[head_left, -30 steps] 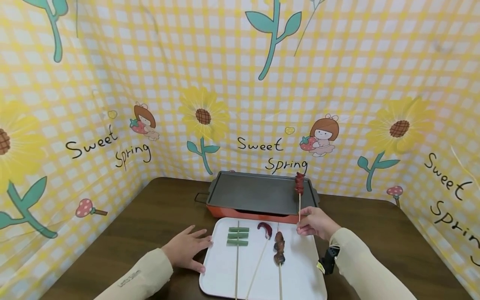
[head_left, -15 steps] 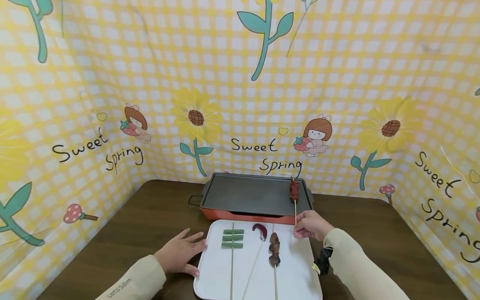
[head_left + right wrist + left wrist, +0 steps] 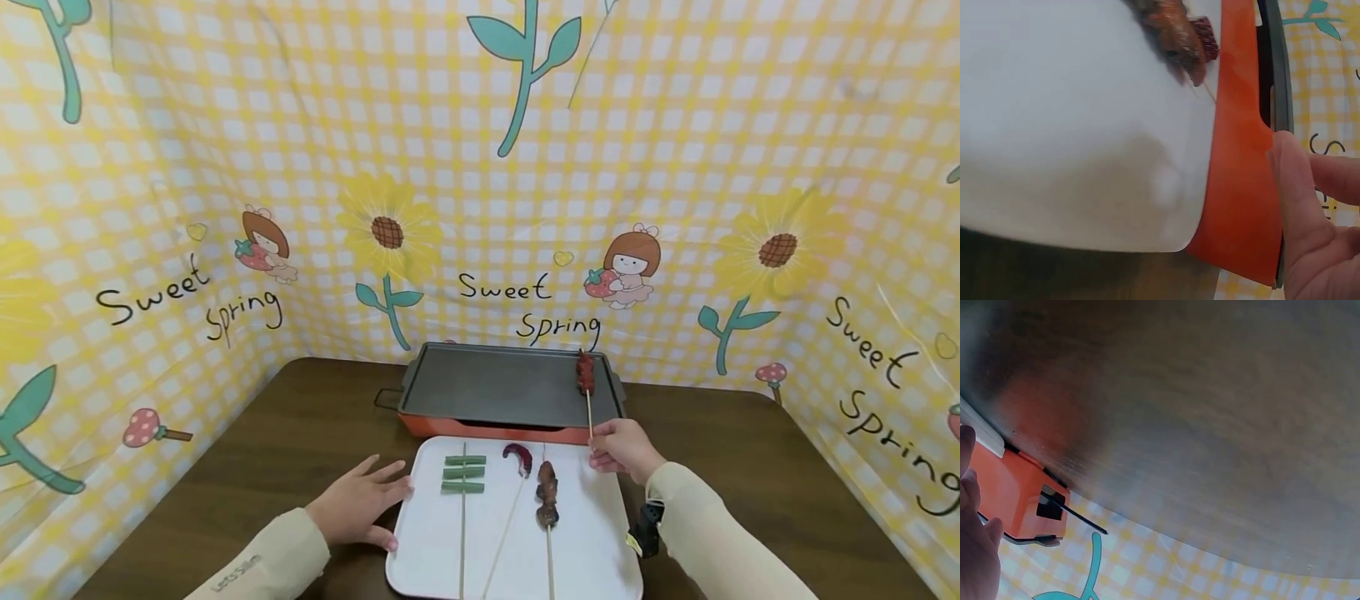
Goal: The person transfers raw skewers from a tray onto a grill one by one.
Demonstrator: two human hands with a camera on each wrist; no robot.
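In the head view my right hand (image 3: 626, 447) pinches the stick of a red meat skewer (image 3: 585, 375). The meat is over the right end of the dark grill plate (image 3: 487, 383); whether it touches the plate I cannot tell. My left hand (image 3: 356, 502) has its fingers spread, fingertips at the left edge of a white tray (image 3: 585, 550). On the tray lie a green vegetable skewer (image 3: 462, 473), a curled dark-red skewer (image 3: 519, 458) and a brown meat skewer (image 3: 547, 496). The right wrist view shows my thumb (image 3: 1294, 169) beside the grill's rim; the stick is hidden there.
Behind the tray stands the grill's orange base (image 3: 495, 428), with a black wire handle (image 3: 386, 399) at its left. All stand on a dark wooden table (image 3: 285, 433). A yellow checked cloth (image 3: 480, 208) hangs around the back and sides.
The red meat skewer's tip has come down slightly toward the grill plate, the stick still pinched in my right hand. The head view has shifted a little. My left hand stays at the tray.
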